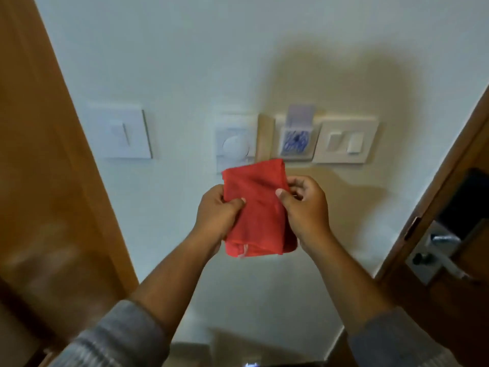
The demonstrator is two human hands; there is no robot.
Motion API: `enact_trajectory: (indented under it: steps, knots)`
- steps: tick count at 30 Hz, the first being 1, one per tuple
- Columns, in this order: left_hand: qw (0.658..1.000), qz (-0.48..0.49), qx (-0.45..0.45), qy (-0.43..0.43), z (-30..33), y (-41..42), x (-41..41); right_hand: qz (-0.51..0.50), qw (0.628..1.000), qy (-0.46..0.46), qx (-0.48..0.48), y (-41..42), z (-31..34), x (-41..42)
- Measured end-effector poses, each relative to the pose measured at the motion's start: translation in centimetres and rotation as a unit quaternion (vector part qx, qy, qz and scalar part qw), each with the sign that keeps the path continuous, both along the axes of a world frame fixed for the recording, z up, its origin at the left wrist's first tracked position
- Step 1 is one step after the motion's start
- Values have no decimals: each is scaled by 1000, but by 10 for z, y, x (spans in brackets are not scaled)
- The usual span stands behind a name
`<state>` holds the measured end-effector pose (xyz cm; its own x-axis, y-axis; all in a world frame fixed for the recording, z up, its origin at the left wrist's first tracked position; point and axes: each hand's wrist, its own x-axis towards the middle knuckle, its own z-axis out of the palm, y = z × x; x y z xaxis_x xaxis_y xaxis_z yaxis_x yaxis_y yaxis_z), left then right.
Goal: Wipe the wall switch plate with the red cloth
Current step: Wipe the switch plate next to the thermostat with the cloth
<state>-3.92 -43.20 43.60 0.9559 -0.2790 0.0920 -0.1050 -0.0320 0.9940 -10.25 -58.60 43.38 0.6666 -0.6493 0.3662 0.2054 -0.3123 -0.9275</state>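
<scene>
Both hands grip the red cloth [258,207] in front of the wall [185,62]: the left hand [218,213] pinches its left edge, the right hand [304,207] its right edge. It hangs folded, apart from the wall, just below the dial plate [235,139] and the card holder [295,136]. The rocker switch plate [344,140] is further right. I judge the cloth light, soft and limp, so bunch it into one palm before pressing.

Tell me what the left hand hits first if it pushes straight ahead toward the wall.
Likely the round dial plate: the left hand, gripping the red cloth, points up toward it. The cloth's top edge would probably touch first; depth is unclear.
</scene>
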Motion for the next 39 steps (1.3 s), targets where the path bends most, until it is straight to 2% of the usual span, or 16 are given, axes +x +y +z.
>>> enact_trajectory:
  steps: [5,10,12,16,18,21,24,25,27,30,32,34,37,39]
  knots:
    - [995,5,5,-97,37,-49,-12,-27,995,-92,-41,-47,31,-3]
    - [980,34,5,-196,61,-76,-6,-79,974,-185,-103,-67,48,5]
    - [975,52,35,-215,69,-83,0,-107,961,-203,-151,-69,51,12]
    - [950,92,153,-258,73,-91,16,-178,926,-183,-278,-75,45,34]
    - [939,93,190,-273,74,-92,20,-240,899,-129,-343,-74,38,43]
    - [928,80,233,-278,80,-89,18,-334,830,-30,-445,-71,28,54]
    - [903,41,326,-278,94,-76,16,-351,775,-36,-524,-63,20,70]
    - [881,48,366,-297,103,-69,15,-339,761,-54,-551,-61,18,77]
    - [829,125,405,-366,125,-55,17,-300,736,-77,-602,-59,14,85]
    - [751,218,373,-500,161,-39,27,-264,707,-99,-649,-68,19,91]
    - [678,228,339,-611,180,-33,42,-240,676,-107,-688,-79,26,92]
    - [596,241,338,-687,193,-30,64,-219,636,-98,-733,-90,35,96]
    - [480,255,394,-742,208,-24,98,-193,565,-111,-795,-100,44,102]
    - [429,248,421,-760,216,-22,117,-162,503,-124,-840,-113,51,100]
